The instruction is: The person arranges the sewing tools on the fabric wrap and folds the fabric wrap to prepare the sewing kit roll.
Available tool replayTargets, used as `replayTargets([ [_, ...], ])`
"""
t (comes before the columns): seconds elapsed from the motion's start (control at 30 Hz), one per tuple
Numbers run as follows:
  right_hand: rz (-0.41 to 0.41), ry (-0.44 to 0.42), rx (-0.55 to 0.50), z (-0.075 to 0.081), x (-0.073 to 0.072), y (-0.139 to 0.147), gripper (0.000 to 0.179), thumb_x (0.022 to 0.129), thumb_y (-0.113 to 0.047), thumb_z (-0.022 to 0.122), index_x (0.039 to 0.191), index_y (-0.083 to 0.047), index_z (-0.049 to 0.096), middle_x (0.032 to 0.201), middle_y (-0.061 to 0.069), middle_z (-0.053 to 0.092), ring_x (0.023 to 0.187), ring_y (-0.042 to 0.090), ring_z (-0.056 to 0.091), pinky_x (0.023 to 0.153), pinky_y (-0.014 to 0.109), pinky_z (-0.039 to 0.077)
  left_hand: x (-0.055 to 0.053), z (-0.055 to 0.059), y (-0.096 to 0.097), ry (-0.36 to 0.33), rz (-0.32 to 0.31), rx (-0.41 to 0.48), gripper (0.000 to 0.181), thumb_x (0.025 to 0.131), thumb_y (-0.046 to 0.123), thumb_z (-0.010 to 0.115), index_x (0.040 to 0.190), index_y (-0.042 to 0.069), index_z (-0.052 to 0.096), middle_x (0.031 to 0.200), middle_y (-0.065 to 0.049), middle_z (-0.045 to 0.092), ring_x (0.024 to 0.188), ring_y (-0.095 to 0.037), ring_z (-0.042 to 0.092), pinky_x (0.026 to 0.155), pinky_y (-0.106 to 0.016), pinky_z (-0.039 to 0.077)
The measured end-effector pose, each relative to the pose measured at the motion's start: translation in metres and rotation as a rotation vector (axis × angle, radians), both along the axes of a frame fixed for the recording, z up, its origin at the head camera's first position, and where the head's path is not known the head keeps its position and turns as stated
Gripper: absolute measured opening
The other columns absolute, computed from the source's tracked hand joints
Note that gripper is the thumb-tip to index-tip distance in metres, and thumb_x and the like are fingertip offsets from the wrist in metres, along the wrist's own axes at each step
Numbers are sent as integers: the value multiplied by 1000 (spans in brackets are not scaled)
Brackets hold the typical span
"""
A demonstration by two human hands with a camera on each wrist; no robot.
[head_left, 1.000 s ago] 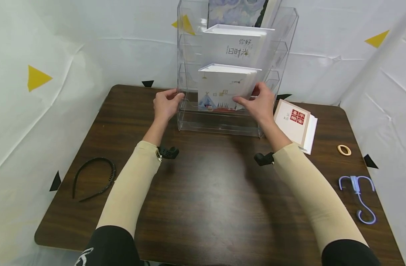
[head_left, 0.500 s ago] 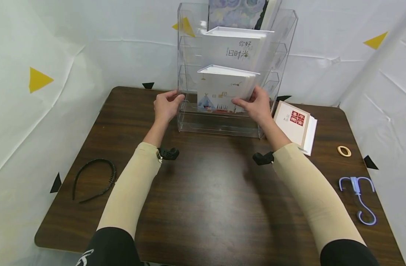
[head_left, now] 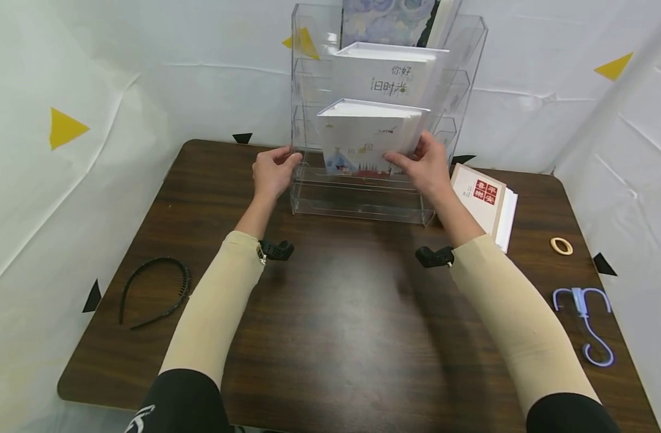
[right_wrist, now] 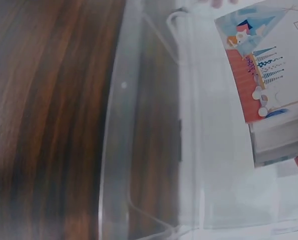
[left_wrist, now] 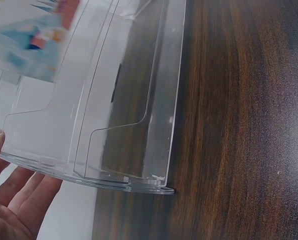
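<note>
A clear acrylic tiered rack stands upright at the back of the table. My left hand holds its left side panel; in the left wrist view the thumb is on one side of the panel and the fingers are on the other. My right hand pinches a thick white book by its right edge, thumb on the front cover. This cover has a blue tent drawn on it. In the head view the book is in front of the rack's lower tiers; its back is hidden.
A white book with Chinese lettering and a purple painted one sit in higher tiers. Books with a red square lie right of the rack. A wooden ring, purple hook hanger and black headband lie near the sides.
The tent book has risen slightly and come forward off the lower tier with my right hand. My left hand stays on the rack's side.
</note>
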State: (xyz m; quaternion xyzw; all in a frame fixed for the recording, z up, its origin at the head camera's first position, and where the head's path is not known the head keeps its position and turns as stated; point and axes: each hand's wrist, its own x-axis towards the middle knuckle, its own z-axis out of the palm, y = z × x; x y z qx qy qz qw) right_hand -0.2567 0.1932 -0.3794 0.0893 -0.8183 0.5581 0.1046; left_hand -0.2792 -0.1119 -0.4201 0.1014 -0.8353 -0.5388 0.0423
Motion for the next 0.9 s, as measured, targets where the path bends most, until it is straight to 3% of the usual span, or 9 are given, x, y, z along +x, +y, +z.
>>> replayTargets([
  [0.1,10,68,-78,6,5,3,44,94,4,82,135,3,65,122,0,80,108,-2,72,97,20,61,0,0,0,5,0,4,43,106,32,75,144,13,73,138,-12,77,139,-30,65,120,-49,49],
  [0.2,6,132,-142,10,14,9,41,93,9,81,132,-1,69,112,-23,76,107,-3,73,95,18,60,1,1,0,-4,3,5,43,106,32,75,144,14,73,138,-12,77,140,-29,64,120,-48,48],
  [0.27,-7,153,-172,11,23,15,40,93,9,80,128,-8,71,109,-26,77,106,-2,75,93,17,60,1,0,0,-9,6,4,43,106,33,75,144,14,73,139,-11,77,141,-29,63,120,-48,48],
  [0.37,-39,120,-232,12,38,28,37,94,7,80,122,-17,74,107,-24,80,102,0,77,89,17,60,1,-1,0,-4,7,6,43,106,33,75,144,14,73,138,-11,77,139,-29,64,119,-47,50],
  [0.6,-51,-135,-408,6,88,68,31,97,3,78,120,-17,73,104,-14,84,94,1,80,76,18,64,1,-2,0,9,3,7,42,106,32,75,144,14,73,138,-12,77,136,-29,67,117,-46,52],
  [0.9,-74,-496,-445,-34,156,136,24,104,-7,72,108,-31,76,98,-18,83,86,1,81,71,20,64,1,-2,-1,7,-4,-10,42,106,33,74,144,14,73,140,-12,76,139,-29,65,122,-47,47],
])
